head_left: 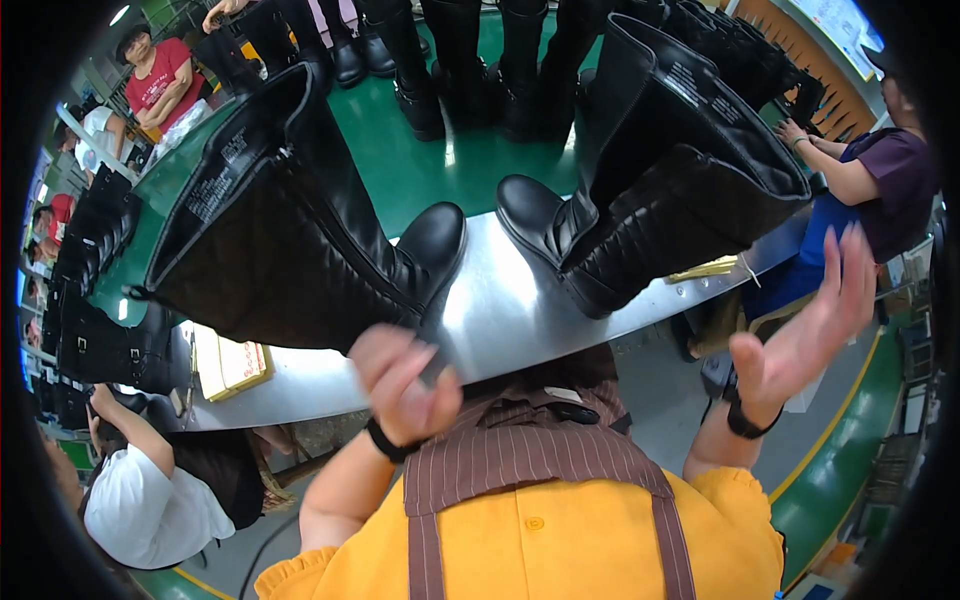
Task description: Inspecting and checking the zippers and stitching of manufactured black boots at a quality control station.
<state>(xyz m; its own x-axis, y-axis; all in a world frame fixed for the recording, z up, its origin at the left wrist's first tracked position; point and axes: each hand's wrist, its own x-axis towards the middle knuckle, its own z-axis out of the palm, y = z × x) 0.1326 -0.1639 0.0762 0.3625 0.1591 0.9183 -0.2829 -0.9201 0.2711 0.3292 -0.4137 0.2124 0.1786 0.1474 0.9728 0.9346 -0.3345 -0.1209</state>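
Observation:
Two tall black quilted boots stand on a steel ledge (500, 300) in front of me. My left hand (400, 385) grips the heel and sole of the left boot (290, 240), which tilts to the left. The right boot (660, 200) leans to the right, its toe pointing toward the left boot. My right hand (805, 335) is raised beside and below the right boot, fingers spread, touching nothing.
A green conveyor belt (420, 170) beyond the ledge carries several more black boots (470, 70). People sit at the left (155, 80), lower left (160, 490) and right (880, 170). A flat yellow box (232, 365) lies on the ledge at the left.

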